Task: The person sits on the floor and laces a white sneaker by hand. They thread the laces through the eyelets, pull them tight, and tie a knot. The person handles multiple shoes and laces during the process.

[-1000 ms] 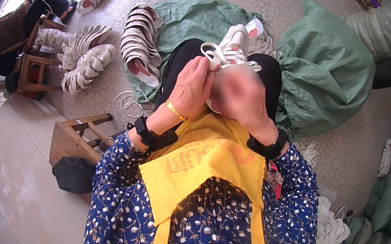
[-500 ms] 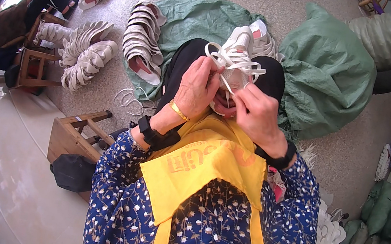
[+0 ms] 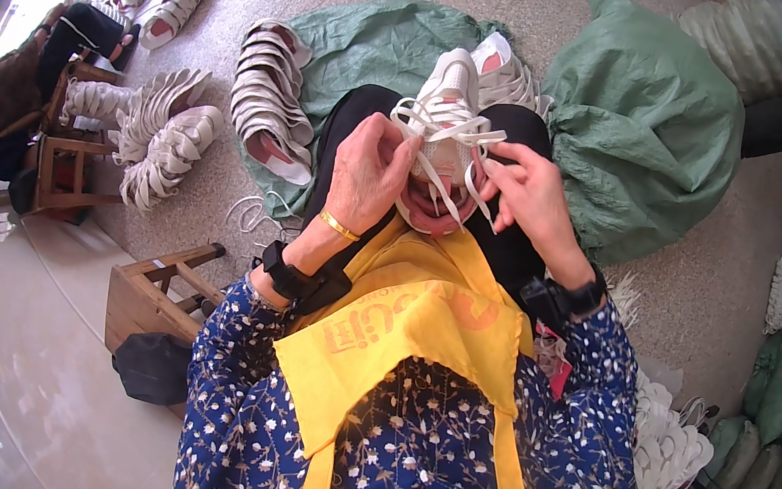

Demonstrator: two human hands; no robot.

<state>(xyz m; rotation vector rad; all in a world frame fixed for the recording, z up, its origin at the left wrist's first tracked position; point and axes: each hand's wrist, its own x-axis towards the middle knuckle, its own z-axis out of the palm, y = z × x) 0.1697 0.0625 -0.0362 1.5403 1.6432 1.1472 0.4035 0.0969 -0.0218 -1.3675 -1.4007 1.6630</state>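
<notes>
A white sneaker rests between my knees, toe pointing away and its pinkish opening toward me. A white shoelace is formed into loops over its tongue, and two loose ends hang down over the opening. My left hand pinches the lace at the left side of the shoe. On the right, my right hand holds the lace between thumb and forefinger, its other fingers partly spread. A yellow apron covers my lap.
A nested row of white shoe uppers lies on a green sack. A full green sack stands to the right. More uppers and a wooden stool are on the left; white shoe pieces lie at lower right.
Both hands have moved apart, the right one outward to the right. The lace now sits as a bow shape with its ends hanging. The whole view has shifted slightly.
</notes>
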